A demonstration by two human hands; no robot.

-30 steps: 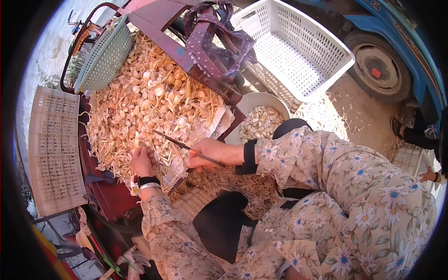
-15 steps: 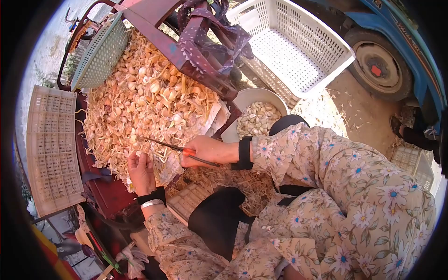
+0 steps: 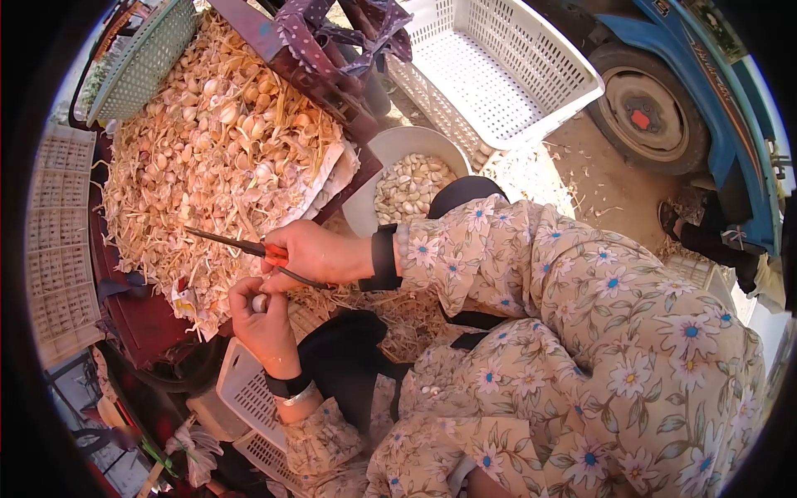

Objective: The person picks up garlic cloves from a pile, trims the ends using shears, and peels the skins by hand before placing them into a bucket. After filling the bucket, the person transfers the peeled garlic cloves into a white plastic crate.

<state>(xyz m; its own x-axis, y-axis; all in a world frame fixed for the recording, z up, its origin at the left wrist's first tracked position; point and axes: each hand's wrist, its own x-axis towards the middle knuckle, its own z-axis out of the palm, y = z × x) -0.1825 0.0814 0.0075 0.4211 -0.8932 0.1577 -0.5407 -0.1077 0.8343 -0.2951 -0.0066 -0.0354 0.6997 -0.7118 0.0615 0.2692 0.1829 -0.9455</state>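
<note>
A garlic clove (image 3: 260, 304) is pinched between the fingertips of my left hand (image 3: 267, 332). Just above it, my right hand (image 3: 311, 253) is closed round a pair of scissors (image 3: 224, 241) with red on the handle; the blades point left over the heap. The heap of garlic cloves (image 3: 207, 141), mixed with dry skins and stalks, lies on the dark red table (image 3: 149, 330). Beyond my right wrist, a pale bucket (image 3: 444, 149) holds peeled-looking cloves (image 3: 411, 184).
A large white crate (image 3: 498, 75) stands at the top. A green basket (image 3: 141, 70) leans at the upper left, above a beige crate (image 3: 62, 241). A blue vehicle with a wheel (image 3: 643, 112) is at the right, near a person's foot (image 3: 671, 220). Another white crate (image 3: 253, 386) sits low down.
The view has shifted, so the surroundings appear further left. My hands have come together, my left hand now near the scissors handle, and the clove in it shows clearly.
</note>
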